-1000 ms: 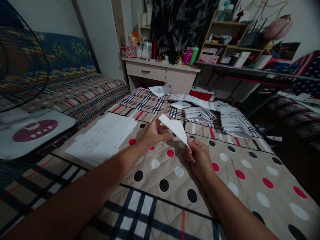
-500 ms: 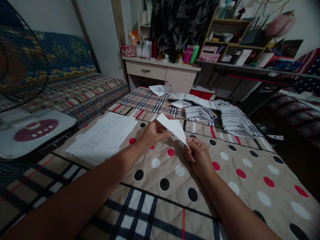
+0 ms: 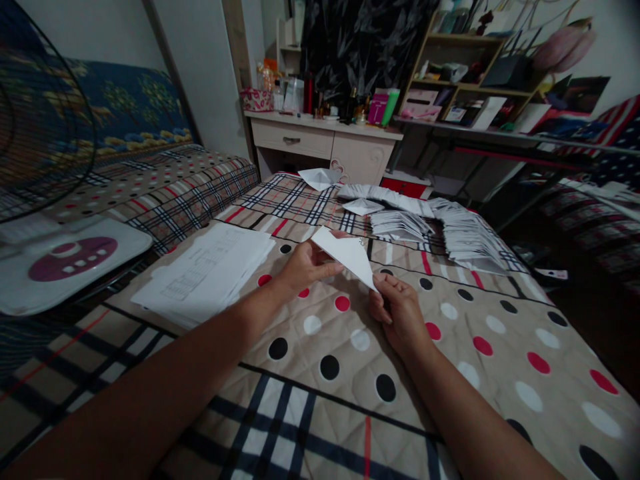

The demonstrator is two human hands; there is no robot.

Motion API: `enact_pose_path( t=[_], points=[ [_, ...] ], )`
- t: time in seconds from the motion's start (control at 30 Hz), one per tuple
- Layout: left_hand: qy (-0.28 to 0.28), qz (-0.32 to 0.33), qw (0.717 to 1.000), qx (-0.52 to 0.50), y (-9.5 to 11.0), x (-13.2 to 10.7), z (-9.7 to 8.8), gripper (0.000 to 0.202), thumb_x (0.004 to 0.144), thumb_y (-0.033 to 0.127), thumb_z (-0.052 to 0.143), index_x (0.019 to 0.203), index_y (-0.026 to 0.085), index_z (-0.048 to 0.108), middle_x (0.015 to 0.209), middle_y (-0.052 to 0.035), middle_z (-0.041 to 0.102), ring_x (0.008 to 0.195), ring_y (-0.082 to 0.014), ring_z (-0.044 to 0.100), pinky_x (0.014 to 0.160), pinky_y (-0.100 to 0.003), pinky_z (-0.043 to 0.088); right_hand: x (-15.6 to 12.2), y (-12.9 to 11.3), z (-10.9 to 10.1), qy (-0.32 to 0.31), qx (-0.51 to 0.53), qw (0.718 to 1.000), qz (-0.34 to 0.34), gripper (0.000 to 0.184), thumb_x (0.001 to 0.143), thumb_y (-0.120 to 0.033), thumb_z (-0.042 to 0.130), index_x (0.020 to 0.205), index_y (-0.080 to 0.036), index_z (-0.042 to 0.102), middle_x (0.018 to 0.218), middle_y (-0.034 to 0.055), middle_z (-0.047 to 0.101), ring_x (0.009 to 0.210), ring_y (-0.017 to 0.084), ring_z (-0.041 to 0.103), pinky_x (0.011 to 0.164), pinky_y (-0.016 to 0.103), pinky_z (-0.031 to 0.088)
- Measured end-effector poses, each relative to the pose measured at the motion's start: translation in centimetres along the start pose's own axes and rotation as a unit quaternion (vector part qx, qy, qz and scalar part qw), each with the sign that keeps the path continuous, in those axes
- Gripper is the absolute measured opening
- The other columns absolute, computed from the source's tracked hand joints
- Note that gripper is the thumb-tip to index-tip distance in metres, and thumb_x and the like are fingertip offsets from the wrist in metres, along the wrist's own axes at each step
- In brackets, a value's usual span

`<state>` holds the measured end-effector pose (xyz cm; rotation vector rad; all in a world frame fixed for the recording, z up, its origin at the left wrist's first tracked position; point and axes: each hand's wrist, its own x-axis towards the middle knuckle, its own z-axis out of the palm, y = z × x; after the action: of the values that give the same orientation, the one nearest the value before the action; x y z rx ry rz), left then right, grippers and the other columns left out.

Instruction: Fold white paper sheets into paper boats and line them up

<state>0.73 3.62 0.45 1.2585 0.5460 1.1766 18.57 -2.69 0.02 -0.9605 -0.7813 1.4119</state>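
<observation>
A folded piece of white paper (image 3: pixel 347 256) is held between my two hands, above the dotted bedspread. My left hand (image 3: pixel 309 265) grips its left end, thumb in front and the other fingers partly hidden behind. At the lower right, its pointed corner is pinched by my right hand (image 3: pixel 396 300), between thumb and curled fingers. To the left of my hands lies a stack of printed sheets (image 3: pixel 205 270). Beyond them are long rows of folded papers (image 3: pixel 470 240), a shorter bundle of folded papers (image 3: pixel 400 227), and two separate folded papers, one smaller (image 3: pixel 363 207) and one larger (image 3: pixel 320 179).
The bedspread (image 3: pixel 330 413) has dots and checks. At the left stands a fan (image 3: pixel 50 113) above its white base (image 3: pixel 115 280). A white dresser (image 3: pixel 295 138) with bottles and boxes is at the back. A shelf (image 3: pixel 465 87) holding small items stands back right.
Almost nothing differs. Both hands keep hold of the folded paper in nearly the same place, and the view has shifted very slightly.
</observation>
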Motion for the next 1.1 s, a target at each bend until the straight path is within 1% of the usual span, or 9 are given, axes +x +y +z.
enact_pose_path(
  t=[0.13, 0.3, 0.37, 0.5, 0.6, 0.83, 1.0, 1.1],
  points=[
    [0.005, -0.015, 1.000, 0.001, -0.10, 0.00, 0.02, 0.063, 0.061, 0.018, 0.080, 0.120, 0.018, 0.058, 0.121, -0.0101, 0.066, 0.111, -0.0225, 0.063, 0.094, -0.032, 0.050, -0.03, 0.04, 0.10, 0.000, -0.001, 1.000, 0.002, 0.026, 0.068, -0.033, 0.076, 0.065, -0.017, 0.055, 0.040, -0.0075, 0.046, 0.027, 0.001, 0.025, 0.030, 0.016, 0.016],
    [0.006, -0.041, 0.999, -0.009, 0.11, -0.27, 0.21, 0.065, 0.063, 0.018, 0.074, 0.125, 0.021, 0.056, 0.123, -0.0089, 0.065, 0.103, -0.0216, 0.064, 0.079, -0.028, 0.053, -0.08, 0.31, 0.20, -0.007, -0.021, 1.000, -0.003, 0.026, 0.071, -0.035, 0.075, 0.067, -0.017, 0.057, 0.041, -0.0068, 0.048, 0.028, 0.002, 0.025, 0.030, 0.016, 0.015],
    [-0.003, -0.052, 0.999, -0.013, 0.27, -0.41, 0.32, 0.065, 0.064, 0.018, 0.072, 0.127, 0.022, 0.055, 0.126, -0.0090, 0.063, 0.103, -0.0222, 0.064, 0.076, -0.027, 0.053, -0.10, 0.34, 0.24, -0.010, -0.026, 1.000, -0.005, 0.026, 0.071, -0.036, 0.074, 0.066, -0.017, 0.057, 0.041, -0.0067, 0.048, 0.028, 0.002, 0.025, 0.029, 0.016, 0.014],
    [-0.002, -0.055, 0.998, -0.009, 0.38, -0.50, 0.38, 0.065, 0.066, 0.020, 0.072, 0.129, 0.022, 0.055, 0.126, -0.0096, 0.063, 0.104, -0.0220, 0.063, 0.075, -0.026, 0.053, -0.13, 0.18, 0.32, 0.001, -0.021, 1.000, -0.001, 0.027, 0.070, -0.036, 0.076, 0.066, -0.017, 0.057, 0.041, -0.0068, 0.048, 0.027, 0.002, 0.026, 0.029, 0.016, 0.015],
    [-0.001, -0.053, 0.999, -0.012, 0.25, -0.42, 0.27, 0.067, 0.065, 0.020, 0.074, 0.129, 0.021, 0.055, 0.125, -0.0098, 0.063, 0.104, -0.0218, 0.062, 0.077, -0.026, 0.053, -0.16, 0.06, 0.38, 0.004, -0.011, 1.000, 0.001, 0.026, 0.068, -0.035, 0.077, 0.066, -0.016, 0.058, 0.040, -0.0068, 0.048, 0.027, 0.002, 0.026, 0.029, 0.016, 0.016],
    [-0.008, -0.045, 0.999, -0.016, 0.14, -0.35, 0.18, 0.065, 0.064, 0.019, 0.074, 0.127, 0.020, 0.055, 0.121, -0.0096, 0.065, 0.101, -0.0209, 0.063, 0.076, -0.026, 0.053, -0.12, 0.10, 0.29, -0.001, -0.011, 1.000, 0.000, 0.025, 0.069, -0.034, 0.076, 0.065, -0.016, 0.058, 0.040, -0.0067, 0.048, 0.027, 0.002, 0.026, 0.029, 0.016, 0.017],
    [0.013, -0.054, 0.998, -0.030, 0.29, -0.43, 0.50, 0.060, 0.063, 0.016, 0.070, 0.122, 0.020, 0.057, 0.120, -0.0082, 0.066, 0.100, -0.0216, 0.065, 0.076, -0.029, 0.054, -0.35, 0.47, 0.25, -0.011, -0.073, 0.997, -0.018, 0.026, 0.078, -0.038, 0.070, 0.068, -0.017, 0.058, 0.043, -0.0062, 0.049, 0.029, 0.003, 0.029, 0.030, 0.015, 0.015],
    [0.042, -0.055, 0.996, -0.062, 0.33, -0.51, 0.99, 0.050, 0.064, 0.016, 0.068, 0.113, 0.020, 0.060, 0.120, -0.0071, 0.066, 0.099, -0.0221, 0.066, 0.076, -0.029, 0.054, -0.66, 0.69, 0.43, -0.028, -0.130, 0.991, -0.020, 0.028, 0.082, -0.041, 0.066, 0.070, -0.017, 0.058, 0.043, -0.0061, 0.049, 0.031, 0.004, 0.030, 0.030, 0.016, 0.016]
  ],
)
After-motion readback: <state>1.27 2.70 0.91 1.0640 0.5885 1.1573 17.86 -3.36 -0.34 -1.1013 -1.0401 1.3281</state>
